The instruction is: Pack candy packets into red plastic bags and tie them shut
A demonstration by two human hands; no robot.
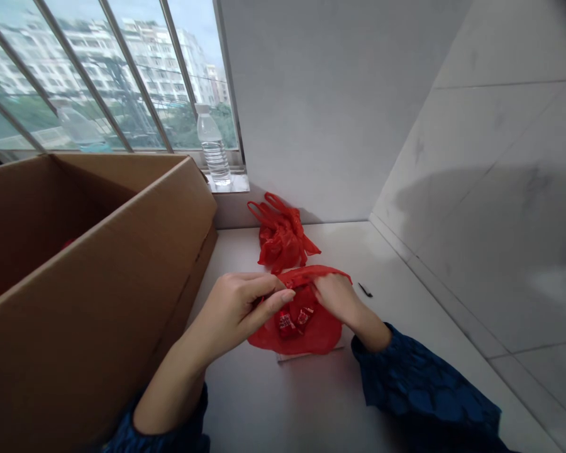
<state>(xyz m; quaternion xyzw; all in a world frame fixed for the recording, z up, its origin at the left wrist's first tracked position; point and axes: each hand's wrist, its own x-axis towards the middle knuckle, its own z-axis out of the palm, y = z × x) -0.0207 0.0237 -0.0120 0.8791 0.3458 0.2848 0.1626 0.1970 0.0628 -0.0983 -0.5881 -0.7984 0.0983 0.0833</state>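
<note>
A thin red plastic bag [317, 338] lies spread with its mouth open on the white surface. Inside it, small red wrapped packets [287, 323] with pale print show. At the left of the mouth my left hand [245, 308] is closed in a pinch, thumb against forefinger, on the bag's edge. My right hand [336, 296] reaches into the mouth from the right; its fingers are bent down and hidden by the bag's rim and contents. Beneath the bag, the edge of a flat pale piece [287, 358] sticks out.
Against the back wall sits a knotted bunch of red plastic bags [283, 242]. A large open cardboard box [122, 251] fills the left side, with bits of red inside. A water bottle [214, 151] stands on the sill by the barred window. A small black item [365, 290] lies to the right.
</note>
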